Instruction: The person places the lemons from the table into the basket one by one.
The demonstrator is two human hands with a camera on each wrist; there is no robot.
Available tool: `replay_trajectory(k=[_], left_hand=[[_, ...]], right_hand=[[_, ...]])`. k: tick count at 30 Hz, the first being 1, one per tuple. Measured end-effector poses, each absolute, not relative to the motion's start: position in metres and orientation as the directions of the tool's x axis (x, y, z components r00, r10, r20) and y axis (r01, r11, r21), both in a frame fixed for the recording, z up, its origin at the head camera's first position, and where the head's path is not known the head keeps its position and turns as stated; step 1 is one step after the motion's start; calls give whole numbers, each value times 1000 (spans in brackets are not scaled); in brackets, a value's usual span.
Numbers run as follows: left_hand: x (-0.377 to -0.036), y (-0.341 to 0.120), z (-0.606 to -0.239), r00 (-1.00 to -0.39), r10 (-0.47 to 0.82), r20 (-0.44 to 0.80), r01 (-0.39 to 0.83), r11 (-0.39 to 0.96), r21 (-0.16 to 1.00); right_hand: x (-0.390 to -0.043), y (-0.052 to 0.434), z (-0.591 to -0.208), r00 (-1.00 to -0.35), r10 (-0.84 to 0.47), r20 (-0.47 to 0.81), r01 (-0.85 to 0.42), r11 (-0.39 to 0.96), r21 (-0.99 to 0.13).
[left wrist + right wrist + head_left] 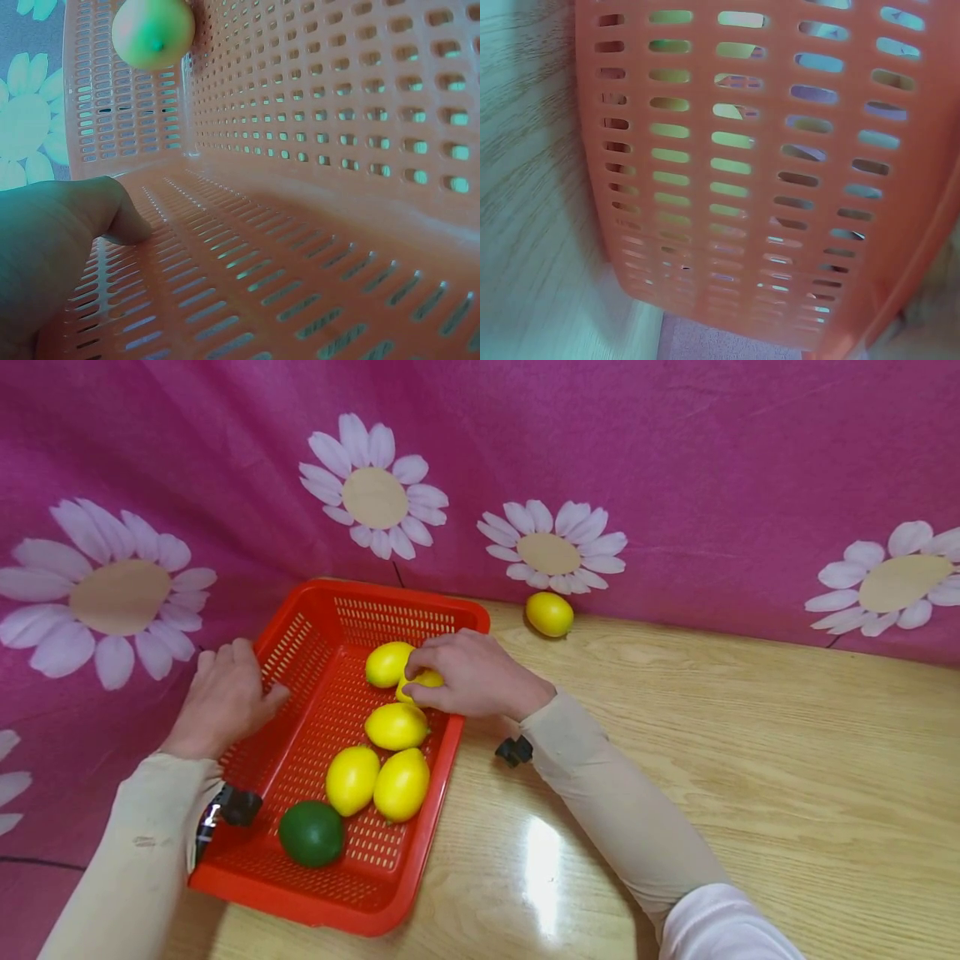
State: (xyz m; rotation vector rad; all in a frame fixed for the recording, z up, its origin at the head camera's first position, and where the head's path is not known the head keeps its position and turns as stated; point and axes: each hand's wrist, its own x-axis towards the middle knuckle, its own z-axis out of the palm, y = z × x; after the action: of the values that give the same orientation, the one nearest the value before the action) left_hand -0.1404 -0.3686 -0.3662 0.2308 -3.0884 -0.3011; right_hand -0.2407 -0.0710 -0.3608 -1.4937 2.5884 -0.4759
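Note:
My left hand grips the left rim of a red plastic basket, fingers over the wall and thumb on the inner side. That thumb shows against the slotted plastic in the left wrist view. My right hand reaches over the right rim, its fingers and thumb curled round a lemon in the basket. Next to it lie another lemon and, nearer me, a lemon. Two more, a lemon and a lemon, sit side by side. A dark green fruit rests near the front.
On the wooden table one lemon lies beyond the basket's right back corner, against the pink flowered cloth. The cloth hangs behind and to the left. In the right wrist view, the basket's slotted wall fills most of the frame.

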Motion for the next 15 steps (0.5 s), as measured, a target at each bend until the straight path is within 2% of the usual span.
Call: replay_trajectory(k=[15], left_hand=[[-140,-369,-366,-989,-150,-2,-147,967,208]], right_hand=[[-241,-66,-362,-510,-853,109,-801,426,-421]])
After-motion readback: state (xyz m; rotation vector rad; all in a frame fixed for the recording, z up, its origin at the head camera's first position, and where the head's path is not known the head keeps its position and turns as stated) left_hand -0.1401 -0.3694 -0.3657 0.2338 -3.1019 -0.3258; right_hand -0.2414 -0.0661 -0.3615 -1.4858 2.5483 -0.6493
